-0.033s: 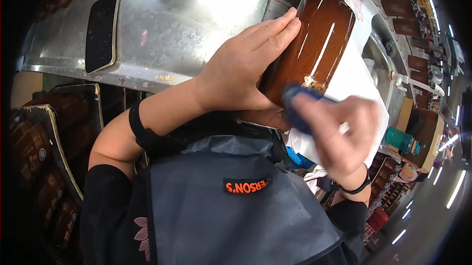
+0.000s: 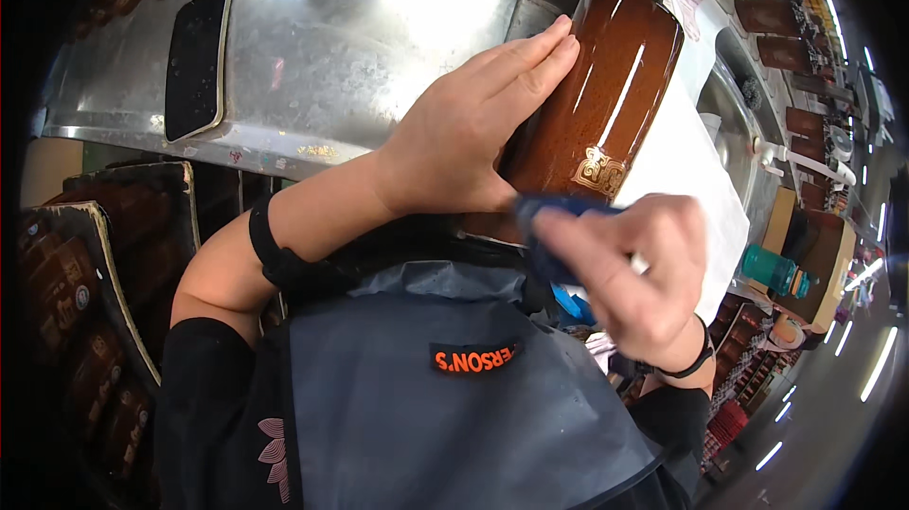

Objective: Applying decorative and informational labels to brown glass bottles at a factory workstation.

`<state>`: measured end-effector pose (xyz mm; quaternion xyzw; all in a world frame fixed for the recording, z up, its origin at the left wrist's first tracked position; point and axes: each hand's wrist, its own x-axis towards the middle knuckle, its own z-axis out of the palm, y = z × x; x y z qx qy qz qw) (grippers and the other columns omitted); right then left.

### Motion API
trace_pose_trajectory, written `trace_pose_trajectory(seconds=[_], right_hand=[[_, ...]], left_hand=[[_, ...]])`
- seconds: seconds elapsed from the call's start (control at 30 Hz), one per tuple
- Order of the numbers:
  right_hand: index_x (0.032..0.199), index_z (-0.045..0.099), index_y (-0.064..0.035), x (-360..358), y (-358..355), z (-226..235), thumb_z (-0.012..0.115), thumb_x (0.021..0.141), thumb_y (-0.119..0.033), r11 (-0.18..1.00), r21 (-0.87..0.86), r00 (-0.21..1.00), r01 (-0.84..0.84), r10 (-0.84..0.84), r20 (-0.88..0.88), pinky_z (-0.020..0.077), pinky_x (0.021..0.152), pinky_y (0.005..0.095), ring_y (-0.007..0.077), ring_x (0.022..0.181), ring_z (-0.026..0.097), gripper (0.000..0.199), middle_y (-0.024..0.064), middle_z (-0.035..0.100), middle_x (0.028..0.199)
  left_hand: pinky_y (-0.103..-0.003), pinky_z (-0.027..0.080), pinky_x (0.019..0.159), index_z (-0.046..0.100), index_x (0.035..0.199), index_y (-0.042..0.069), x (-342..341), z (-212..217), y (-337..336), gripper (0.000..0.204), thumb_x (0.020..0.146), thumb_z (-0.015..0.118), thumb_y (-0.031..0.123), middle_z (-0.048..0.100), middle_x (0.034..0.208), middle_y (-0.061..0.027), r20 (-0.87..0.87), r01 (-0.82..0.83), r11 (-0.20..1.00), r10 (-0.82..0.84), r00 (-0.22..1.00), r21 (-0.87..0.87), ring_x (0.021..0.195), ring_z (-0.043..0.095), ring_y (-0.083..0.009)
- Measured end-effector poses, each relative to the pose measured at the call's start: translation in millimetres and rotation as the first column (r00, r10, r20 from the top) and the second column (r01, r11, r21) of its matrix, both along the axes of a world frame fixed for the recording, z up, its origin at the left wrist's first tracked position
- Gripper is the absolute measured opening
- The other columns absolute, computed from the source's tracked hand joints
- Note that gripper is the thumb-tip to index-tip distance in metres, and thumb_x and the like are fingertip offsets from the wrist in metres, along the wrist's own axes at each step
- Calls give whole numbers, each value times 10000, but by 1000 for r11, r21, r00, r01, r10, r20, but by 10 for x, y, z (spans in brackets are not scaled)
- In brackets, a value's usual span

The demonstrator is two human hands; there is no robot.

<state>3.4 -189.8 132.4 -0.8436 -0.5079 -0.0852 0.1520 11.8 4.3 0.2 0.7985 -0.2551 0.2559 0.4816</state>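
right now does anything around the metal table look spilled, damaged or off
Yes: gold-coloured flecks lie along the near edge of the metal table, like stray residue. The phone has small spots on its dark screen, dirt or droplets, I cannot tell. The brown container touched by the left hand shows no visible damage.

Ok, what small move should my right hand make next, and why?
I'd probably ease your right hand slightly up, bringing what looks like a blue cloth over the gold emblem. The cloth sits just below the emblem, leaving it uncovered, and your left hand lies against the brown container, seemingly steadying it.
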Motion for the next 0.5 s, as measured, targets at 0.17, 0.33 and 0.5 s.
trace_pose_trajectory(seconds=[0.17, 0.33, 0.5], right_hand=[[953, 727, -37, 499, -166, -15, 737, 790, -24, 861, 296, 868, 413, -275, -413, 436, 637, 247, 119, 688, 548, 165, 21, 609, 799], [958, 721, -19, 418, -230, 21, 743, 791, 19, 983, 163, 916, 79, -7, -401, 425, 651, 254, 128, 728, 557, 173, 56, 594, 774], [950, 760, -75, 536, -370, -124, 683, 760, 45, 896, 321, 947, 308, -322, -8, 460, 690, 277, 158, 757, 596, 238, 30, 678, 838]], left_hand=[[-414, 428, 1065, 370, 1443, -46, -12, 56, 18, 1063, 595, 885, 335, 394, 1476, -273, -63, 59, 998, -60, 996, -20, 1284, 493, -397], [-393, 392, 1107, 242, 1498, -59, -60, -42, 76, 1145, 604, 869, 287, 343, 1501, -282, -199, 156, 986, -164, 966, -56, 1341, 438, -397], [-423, 283, 1174, 186, 1533, -28, -78, -56, 99, 1123, 648, 838, 204, 290, 1535, -246, -287, 215, 976, -218, 933, -40, 1435, 299, -366]])
